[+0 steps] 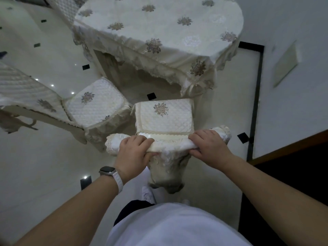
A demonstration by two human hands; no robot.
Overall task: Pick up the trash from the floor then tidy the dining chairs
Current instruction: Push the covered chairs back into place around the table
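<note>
Squarely, left grip (134, 150) and right grip (209, 146) both clamped on one chair back (170, 144), second chair (95, 103) beside, one table (159, 23).

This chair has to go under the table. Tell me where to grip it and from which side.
Grip the top rail from behind, one hand near each end, as the left hand and right hand do. It is a rounded horizontal bar, and the seat faces the table, so a push should send it in.
</note>
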